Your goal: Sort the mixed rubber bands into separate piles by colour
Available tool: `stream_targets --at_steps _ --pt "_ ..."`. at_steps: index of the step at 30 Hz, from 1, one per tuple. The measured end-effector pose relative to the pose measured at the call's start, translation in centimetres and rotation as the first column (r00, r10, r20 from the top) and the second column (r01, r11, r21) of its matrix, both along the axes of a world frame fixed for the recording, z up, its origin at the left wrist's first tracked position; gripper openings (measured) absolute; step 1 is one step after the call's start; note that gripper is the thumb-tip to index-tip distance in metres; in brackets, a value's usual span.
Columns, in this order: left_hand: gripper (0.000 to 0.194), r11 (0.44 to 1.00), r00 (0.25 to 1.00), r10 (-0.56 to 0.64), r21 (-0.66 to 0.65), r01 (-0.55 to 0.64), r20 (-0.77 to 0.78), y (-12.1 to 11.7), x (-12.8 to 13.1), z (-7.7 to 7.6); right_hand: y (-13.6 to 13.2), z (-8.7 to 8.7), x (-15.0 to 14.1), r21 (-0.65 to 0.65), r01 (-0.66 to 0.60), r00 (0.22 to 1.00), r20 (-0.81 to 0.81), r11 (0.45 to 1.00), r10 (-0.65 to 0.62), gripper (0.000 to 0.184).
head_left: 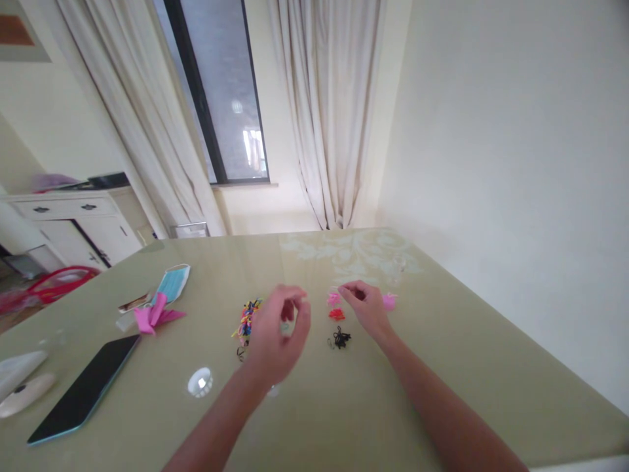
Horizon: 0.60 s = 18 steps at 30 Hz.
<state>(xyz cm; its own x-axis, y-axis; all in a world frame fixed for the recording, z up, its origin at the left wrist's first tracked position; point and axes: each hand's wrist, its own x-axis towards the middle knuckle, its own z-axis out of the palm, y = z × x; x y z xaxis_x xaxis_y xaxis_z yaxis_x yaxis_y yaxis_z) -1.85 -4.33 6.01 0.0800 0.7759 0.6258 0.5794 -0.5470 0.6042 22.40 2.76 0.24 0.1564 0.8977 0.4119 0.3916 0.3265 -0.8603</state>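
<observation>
My left hand (281, 328) hovers just right of a mixed pile of small coloured elastic bands (247, 317), partly covering it. Its fingers curve, with a gap between thumb and fingertips and nothing visible in them. My right hand (362, 303) is closed in a pinch above a small pink heap of bands (333, 299); whatever sits at its fingertips is too small to make out. Nearer to me lie a red heap of bands (337, 314) and a black heap of bands (341, 337). A pink object (389, 301) shows partly behind my right wrist.
Over on the left lie a dark tablet (86, 388), a pink folded piece (156, 314), a blue face mask (173, 283) and white rounded objects (24, 393). The greenish table (344, 419) runs alongside a white wall (515, 164) at right.
</observation>
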Motion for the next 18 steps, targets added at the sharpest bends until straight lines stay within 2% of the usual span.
stream_targets --at_steps 2,4,5,7,10,14,18 --pt "0.019 0.986 0.965 0.085 -0.119 -0.117 -0.249 3.3 -0.3 -1.2 0.1 -0.1 -0.3 0.037 0.017 0.996 0.084 0.999 -0.02 0.025" --pt "0.021 0.944 0.862 0.158 -0.184 -0.275 -0.482 5.8 -1.1 -3.0 0.3 -0.3 -0.5 0.077 0.035 0.979 0.197 0.996 -0.049 0.021" --pt "0.024 0.921 0.81 0.176 -0.198 -0.337 -0.559 6.5 -1.5 -3.9 0.4 -0.4 -0.7 0.09 0.044 0.963 0.263 0.995 -0.067 0.02" --pt "0.027 0.898 0.74 0.149 -0.224 -0.379 -0.656 7.0 -2.4 -5.7 0.7 -0.7 -0.9 0.088 0.066 0.916 0.389 0.994 -0.096 0.019" --pt "0.029 0.889 0.715 0.105 -0.257 -0.38 -0.691 6.6 -2.9 -6.8 1.0 -1.2 -1.0 0.039 0.107 0.852 0.512 0.993 -0.112 0.019" --pt "0.023 0.879 0.773 0.049 -0.34 -0.334 -0.633 6.7 -2.9 -6.6 1.2 -1.8 -1.1 -0.029 0.134 0.809 0.58 0.99 -0.093 0.023" --pt "0.018 0.872 0.811 0.039 -0.376 -0.313 -0.584 7.3 -3.1 -6.5 1.4 -2.1 -1.2 -0.07 0.145 0.804 0.589 0.987 -0.077 0.021"
